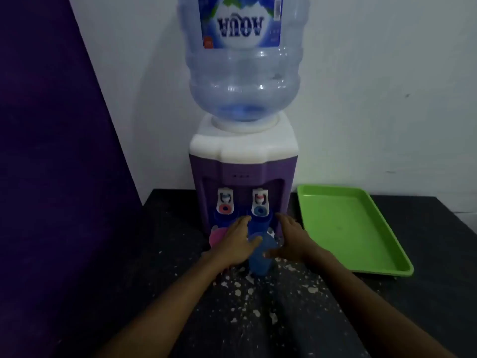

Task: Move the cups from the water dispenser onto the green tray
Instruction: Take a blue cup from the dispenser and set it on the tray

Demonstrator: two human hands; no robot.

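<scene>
A purple and white water dispenser [242, 177] stands at the back of the black table with a large bottle on top. A blue cup [260, 262] stands in front of its right tap. A pink cup [215, 237] sits under the left tap, partly hidden by my left hand [238, 241]. My left hand lies against the blue cup's left side, fingers spread. My right hand [290, 240] is at the cup's right side, fingers spread, thumb near the cup. Neither hand visibly grips it. The green tray [361, 254] lies empty to the right of the dispenser.
The black table [167, 280] is speckled with white flecks in front of the dispenser. A purple wall panel [51, 151] rises on the left and a white wall stands behind. The table's left edge runs close to the purple panel.
</scene>
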